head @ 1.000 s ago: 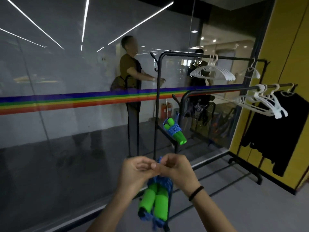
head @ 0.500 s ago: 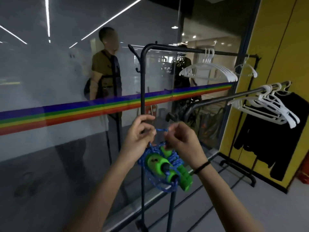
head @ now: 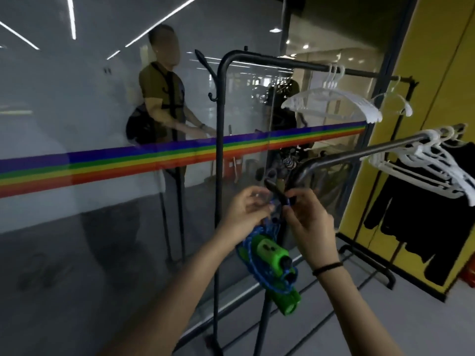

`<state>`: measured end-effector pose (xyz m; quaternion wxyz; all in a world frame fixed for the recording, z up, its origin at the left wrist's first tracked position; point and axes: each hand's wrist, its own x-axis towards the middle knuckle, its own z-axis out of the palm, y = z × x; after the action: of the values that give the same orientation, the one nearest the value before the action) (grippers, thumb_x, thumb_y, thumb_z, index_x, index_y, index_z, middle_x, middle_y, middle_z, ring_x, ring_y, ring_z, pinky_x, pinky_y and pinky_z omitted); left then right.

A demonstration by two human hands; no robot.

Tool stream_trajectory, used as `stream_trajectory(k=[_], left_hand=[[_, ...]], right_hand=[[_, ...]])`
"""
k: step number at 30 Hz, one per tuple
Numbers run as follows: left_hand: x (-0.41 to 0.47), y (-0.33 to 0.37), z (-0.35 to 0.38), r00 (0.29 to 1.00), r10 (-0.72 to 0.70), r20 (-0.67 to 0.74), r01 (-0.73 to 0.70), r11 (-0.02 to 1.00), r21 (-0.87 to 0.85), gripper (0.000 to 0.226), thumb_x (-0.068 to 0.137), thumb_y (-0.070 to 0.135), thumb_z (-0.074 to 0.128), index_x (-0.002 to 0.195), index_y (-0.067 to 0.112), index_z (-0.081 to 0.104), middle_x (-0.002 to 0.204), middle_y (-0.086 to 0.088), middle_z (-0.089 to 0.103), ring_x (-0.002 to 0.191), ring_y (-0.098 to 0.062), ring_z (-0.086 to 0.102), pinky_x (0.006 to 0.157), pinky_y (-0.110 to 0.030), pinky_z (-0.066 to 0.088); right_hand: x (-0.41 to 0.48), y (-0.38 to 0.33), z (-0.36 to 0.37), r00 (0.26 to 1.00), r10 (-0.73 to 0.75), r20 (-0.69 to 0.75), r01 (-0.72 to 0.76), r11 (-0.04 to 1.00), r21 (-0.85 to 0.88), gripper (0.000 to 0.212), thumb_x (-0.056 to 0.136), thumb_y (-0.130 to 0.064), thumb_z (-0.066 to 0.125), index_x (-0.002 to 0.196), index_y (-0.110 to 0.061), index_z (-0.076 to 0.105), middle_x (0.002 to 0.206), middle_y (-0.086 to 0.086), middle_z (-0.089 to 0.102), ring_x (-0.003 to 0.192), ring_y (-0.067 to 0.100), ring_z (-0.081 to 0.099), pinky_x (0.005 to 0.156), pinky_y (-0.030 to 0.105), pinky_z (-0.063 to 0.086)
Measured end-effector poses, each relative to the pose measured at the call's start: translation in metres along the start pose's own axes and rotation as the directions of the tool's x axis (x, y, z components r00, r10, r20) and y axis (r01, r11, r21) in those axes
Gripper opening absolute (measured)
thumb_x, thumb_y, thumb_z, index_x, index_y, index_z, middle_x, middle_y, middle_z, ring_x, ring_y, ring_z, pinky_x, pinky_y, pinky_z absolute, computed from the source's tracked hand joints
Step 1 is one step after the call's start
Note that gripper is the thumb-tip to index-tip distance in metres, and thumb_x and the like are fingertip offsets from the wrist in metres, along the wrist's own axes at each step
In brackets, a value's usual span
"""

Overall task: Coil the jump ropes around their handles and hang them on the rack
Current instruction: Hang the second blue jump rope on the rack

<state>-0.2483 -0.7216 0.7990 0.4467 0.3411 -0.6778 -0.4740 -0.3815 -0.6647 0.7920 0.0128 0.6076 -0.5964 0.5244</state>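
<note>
Head view, task's thing: the jump rope (head: 270, 268) hangs in the lower middle of the frame as a bundle, blue cord wound around its two green handles (head: 273, 254).
Head view, where it lies from the grip: the bundle is below the two hands and between the forearms. A short blue loop (head: 288, 201) runs up from it to the fingertips.
Head view, long axis: the handles point from the middle of the frame down toward the lower right, tilted and not upright.
Head view, target: a black hook (head: 275, 190) juts from the bent end of the nearer rack (head: 359, 153), just above the hands, at the middle of the frame.
Head view, key relation: the loop sits right at the lower end of the hook. Blur hides whether it is over the tip, so the move to come is probably a short lift up and over.
Head view, right hand (head: 309, 227): it is nearer the hook, palm turned left, wrist below at the lower right. Thumb and forefinger pinch the loop.
Head view, left hand (head: 245, 209): it is just left of the hook, fingers curled in toward the blue strand. It seems to pinch the strand, though the fingertips are smeared.
Head view, risk: the heavy handles may swing and pull the loop off a shallow catch.
Head view, surroundings: white hangers (head: 334, 101) are at the upper right, and a black garment (head: 424, 227) is at the right.
</note>
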Motion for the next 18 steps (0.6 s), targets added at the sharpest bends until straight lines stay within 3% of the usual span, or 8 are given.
stream_trajectory(k=[2,6,9,12,15,18], left_hand=[[-0.02,0.004,-0.002,0.998,-0.017,-0.054,0.018,1.0,0.006,0.015,0.084,0.009,0.065,0.098,0.014,0.061,0.087,0.002,0.064,0.081,-0.01,0.063,0.07,-0.02,0.053],[-0.08,0.015,-0.014,0.978,-0.066,-0.196,0.065,0.998,-0.011,0.009,0.088,0.008,0.059,0.095,0.012,0.064,0.084,0.0,0.067,0.073,-0.009,0.065,0.075,-0.027,0.055],[-0.146,0.014,-0.024,0.921,-0.103,-0.377,0.089,0.995,-0.055,0.015,0.089,0.005,0.055,0.085,0.016,0.064,0.072,0.004,0.069,0.061,-0.005,0.063,0.069,-0.022,0.055],[-0.235,0.006,-0.03,0.78,-0.18,-0.599,0.114,0.982,-0.147,0.023,0.09,0.005,0.052,0.079,0.019,0.066,0.057,0.007,0.069,0.054,-0.002,0.062,0.061,-0.018,0.055],[-0.328,0.007,-0.028,0.638,-0.242,-0.731,0.182,0.97,-0.163,0.024,0.092,0.003,0.049,0.078,0.017,0.064,0.048,0.011,0.063,0.048,0.003,0.058,0.052,-0.01,0.05],[-0.408,0.017,-0.033,0.485,-0.235,-0.842,0.218,0.965,-0.144,0.028,0.091,-0.002,0.049,0.074,0.016,0.062,0.041,0.012,0.056,0.041,0.003,0.051,0.045,-0.009,0.042]], right_hand=[[-0.007,-0.001,-0.001,0.998,-0.038,0.053,0.039,0.999,-0.028,0.019,0.085,-0.016,0.06,0.102,-0.019,0.053,0.077,-0.005,0.061,0.07,0.016,0.062,0.056,0.028,0.049],[-0.035,-0.017,-0.007,0.988,-0.096,0.119,0.094,0.995,0.023,0.009,0.082,-0.008,0.061,0.09,-0.012,0.06,0.084,0.008,0.066,0.08,0.026,0.062,0.068,0.036,0.049],[-0.069,-0.032,-0.012,0.968,-0.152,0.201,0.121,0.98,0.156,0.004,0.083,-0.008,0.061,0.082,-0.011,0.063,0.083,0.007,0.067,0.079,0.024,0.063,0.072,0.035,0.05],[-0.11,-0.047,-0.018,0.934,-0.163,0.318,0.064,0.952,0.3,0.011,0.082,-0.005,0.061,0.077,-0.015,0.061,0.081,0.0,0.066,0.075,0.015,0.061,0.07,0.02,0.046],[-0.16,-0.068,-0.025,0.874,-0.188,0.448,0.019,0.935,0.355,0.019,0.081,-0.002,0.06,0.075,-0.02,0.059,0.077,-0.003,0.064,0.072,0.015,0.06,0.066,0.009,0.042],[-0.206,-0.096,-0.027,0.778,-0.225,0.587,-0.033,0.917,0.397,0.031,0.081,-0.002,0.06,0.071,-0.031,0.057,0.074,-0.005,0.065,0.076,0.025,0.064,0.076,0.033,0.05]])
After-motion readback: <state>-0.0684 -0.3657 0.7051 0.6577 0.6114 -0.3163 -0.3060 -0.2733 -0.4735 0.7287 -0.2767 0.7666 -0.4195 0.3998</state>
